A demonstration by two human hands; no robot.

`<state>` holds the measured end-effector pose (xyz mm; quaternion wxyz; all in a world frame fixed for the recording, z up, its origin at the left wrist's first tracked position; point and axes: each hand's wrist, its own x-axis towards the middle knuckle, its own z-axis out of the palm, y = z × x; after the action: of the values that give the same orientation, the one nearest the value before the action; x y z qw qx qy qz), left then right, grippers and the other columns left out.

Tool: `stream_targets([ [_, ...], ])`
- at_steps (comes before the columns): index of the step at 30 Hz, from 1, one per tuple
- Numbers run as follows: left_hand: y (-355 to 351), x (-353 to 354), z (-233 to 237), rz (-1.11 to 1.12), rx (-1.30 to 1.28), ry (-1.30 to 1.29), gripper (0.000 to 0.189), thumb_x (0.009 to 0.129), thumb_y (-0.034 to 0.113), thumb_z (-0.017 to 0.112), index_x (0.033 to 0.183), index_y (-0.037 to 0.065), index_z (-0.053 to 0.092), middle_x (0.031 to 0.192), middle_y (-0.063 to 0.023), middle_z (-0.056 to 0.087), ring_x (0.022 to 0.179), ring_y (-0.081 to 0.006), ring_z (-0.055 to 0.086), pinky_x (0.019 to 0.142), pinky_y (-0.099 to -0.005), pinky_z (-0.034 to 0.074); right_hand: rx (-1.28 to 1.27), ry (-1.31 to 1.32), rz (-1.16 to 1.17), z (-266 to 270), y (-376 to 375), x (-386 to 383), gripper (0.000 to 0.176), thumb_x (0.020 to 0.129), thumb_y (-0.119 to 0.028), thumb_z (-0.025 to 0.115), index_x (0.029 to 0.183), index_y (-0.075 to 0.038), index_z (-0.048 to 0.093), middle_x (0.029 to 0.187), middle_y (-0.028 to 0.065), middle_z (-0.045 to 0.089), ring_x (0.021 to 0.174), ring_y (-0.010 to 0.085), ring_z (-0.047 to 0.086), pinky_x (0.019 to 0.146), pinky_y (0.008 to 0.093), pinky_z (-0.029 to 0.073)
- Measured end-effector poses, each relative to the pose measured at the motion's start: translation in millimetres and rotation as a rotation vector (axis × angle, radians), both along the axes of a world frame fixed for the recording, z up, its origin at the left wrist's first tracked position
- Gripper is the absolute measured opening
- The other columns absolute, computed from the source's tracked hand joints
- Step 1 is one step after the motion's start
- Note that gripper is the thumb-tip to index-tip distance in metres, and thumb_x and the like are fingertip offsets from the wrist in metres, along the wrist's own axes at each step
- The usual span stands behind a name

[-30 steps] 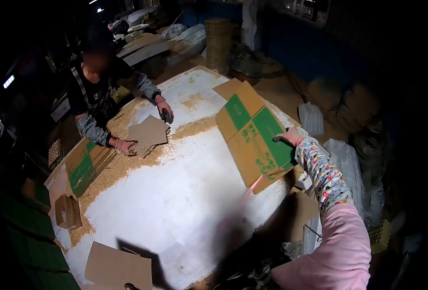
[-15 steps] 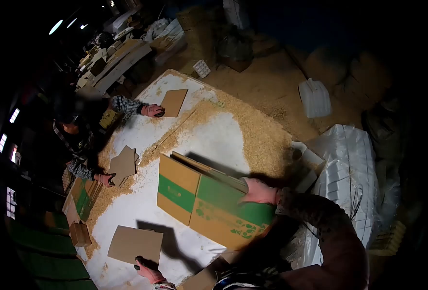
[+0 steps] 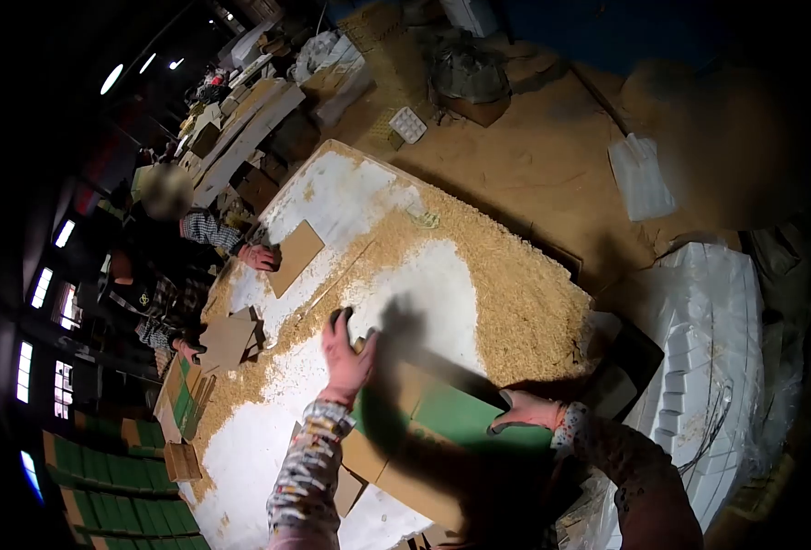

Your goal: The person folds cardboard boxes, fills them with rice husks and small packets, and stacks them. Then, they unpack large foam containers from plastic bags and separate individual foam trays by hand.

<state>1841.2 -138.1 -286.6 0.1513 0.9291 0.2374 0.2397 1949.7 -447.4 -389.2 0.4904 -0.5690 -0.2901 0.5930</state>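
Observation:
A brown cardboard box with a green band stands on its side on the white tabletop in front of me. My right hand, in a pinkish glove, grips the box's upper right edge, thumb on the near face. At the box's far left corner is my gloved left hand, fingers spread and pointing away from me. Part of a loose cardboard sheet shows beside my left forearm, which covers the rest. Shadow hides the lower right of the box.
Sawdust is spread over the white table. Across it, a person's gloved hand holds a cardboard sheet; their other hand touches stacked cardboard pieces. Plastic-wrapped white trays stand at right, green-and-brown boxes at lower left.
My left hand has let go of the cardboard sheet and moved up to the box's far left corner. The box now sits lower and further right in view. The co-worker's sheet has shifted towards them.

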Motion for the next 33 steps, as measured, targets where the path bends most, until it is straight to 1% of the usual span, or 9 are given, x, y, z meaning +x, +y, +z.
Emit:
stream_targets([
  [4, 38, 167, -93, -0.120, 0.124, 0.129, 0.066, 0.075, 0.033, 0.072, 0.127, 0.003, 0.045, 0.126, -0.0214, 0.047, 0.116, -0.0391, 0.044, 0.099, -0.0451, 0.036, 0.104, -0.233, -0.028, -85, -2, -13, 0.061, 0.074, -0.027, 0.078, 0.124, -0.004, 0.052, 0.120, 0.0118, 0.058, 0.111, 0.0229, 0.052, 0.095, 0.0379, 0.043],
  [5, 50, 203, -115, -0.048, 0.182, 0.180, 0.074, 0.075, 0.039, 0.071, 0.131, 0.002, 0.040, 0.128, -0.0216, 0.045, 0.118, -0.0388, 0.042, 0.101, -0.0451, 0.034, 0.083, 0.080, -0.039, -80, -6, -15, 0.087, 0.064, -0.034, 0.084, 0.134, -0.002, 0.043, 0.127, 0.0124, 0.053, 0.114, 0.0234, 0.049, 0.100, 0.0377, 0.040],
  [8, 73, 274, -123, 0.007, 0.173, 0.302, 0.091, 0.073, 0.047, 0.070, 0.139, 0.000, 0.028, 0.131, -0.0222, 0.044, 0.120, -0.0383, 0.043, 0.103, -0.0438, 0.034, 0.107, 0.044, 0.006, -48, -2, 4, 0.088, 0.063, -0.033, 0.085, 0.134, -0.002, 0.043, 0.125, 0.0130, 0.054, 0.114, 0.0242, 0.049, 0.101, 0.0388, 0.039],
  [12, 122, 316, -170, 0.044, 0.278, 0.343, 0.035, 0.084, 0.038, 0.055, 0.093, 0.005, 0.064, 0.092, -0.0165, 0.063, 0.093, -0.0354, 0.058, 0.080, -0.0489, 0.044, 0.047, -0.019, -0.044, -45, -10, 0, 0.093, 0.068, -0.048, 0.078, 0.139, -0.005, 0.036, 0.135, 0.0177, 0.044, 0.121, 0.0292, 0.044, 0.102, 0.0430, 0.037],
  [15, 130, 301, -174, -0.040, 0.444, 0.540, 0.027, 0.084, 0.028, 0.050, 0.095, 0.009, 0.065, 0.097, -0.0115, 0.064, 0.095, -0.0306, 0.059, 0.088, -0.0482, 0.040, -0.095, -0.286, -0.008, -40, -9, -10, 0.100, 0.063, -0.052, 0.079, 0.139, -0.004, 0.036, 0.134, 0.0192, 0.044, 0.121, 0.0310, 0.043, 0.103, 0.0439, 0.037],
  [21, 51, 187, -116, -0.106, 0.366, 0.673, 0.034, 0.083, 0.033, 0.055, 0.110, 0.014, 0.064, 0.127, -0.0113, 0.052, 0.123, -0.0303, 0.043, 0.108, -0.0603, 0.014, -0.299, -0.604, 0.193, -27, 7, -30, 0.113, 0.058, -0.050, 0.081, 0.141, 0.001, 0.024, 0.134, 0.0286, 0.040, 0.122, 0.0453, 0.041, 0.104, 0.0483, 0.035],
  [25, 33, 59, -61, -0.050, 0.278, 0.195, 0.038, 0.077, 0.018, 0.061, 0.113, 0.004, 0.058, 0.125, -0.0183, 0.050, 0.118, -0.0358, 0.045, 0.106, -0.0576, 0.021, -0.073, -0.423, 0.047, 1, 10, -15, 0.102, 0.057, -0.036, 0.085, 0.133, 0.005, 0.032, 0.124, 0.0321, 0.048, 0.117, 0.0441, 0.046, 0.101, 0.0437, 0.038],
  [30, -23, -189, 62, 0.117, -0.038, -0.001, 0.032, 0.078, -0.006, 0.053, 0.110, -0.004, 0.053, 0.113, -0.0214, 0.053, 0.104, -0.0418, 0.051, 0.091, -0.0415, 0.043, 0.133, -1.258, -0.112, 71, -31, 96, 0.095, 0.056, -0.037, 0.084, 0.129, 0.004, 0.037, 0.120, 0.0261, 0.052, 0.114, 0.0418, 0.049, 0.098, 0.0428, 0.040],
  [33, -99, -348, 62, 0.327, -0.341, 0.081, 0.027, 0.080, -0.003, 0.053, 0.107, -0.003, 0.053, 0.097, -0.0211, 0.059, 0.091, -0.0378, 0.058, 0.081, -0.0401, 0.047, -0.475, -1.422, -0.227, 158, -46, 142, 0.097, 0.059, -0.039, 0.081, 0.133, 0.002, 0.034, 0.123, 0.0244, 0.050, 0.111, 0.0439, 0.050, 0.096, 0.0434, 0.041],
])
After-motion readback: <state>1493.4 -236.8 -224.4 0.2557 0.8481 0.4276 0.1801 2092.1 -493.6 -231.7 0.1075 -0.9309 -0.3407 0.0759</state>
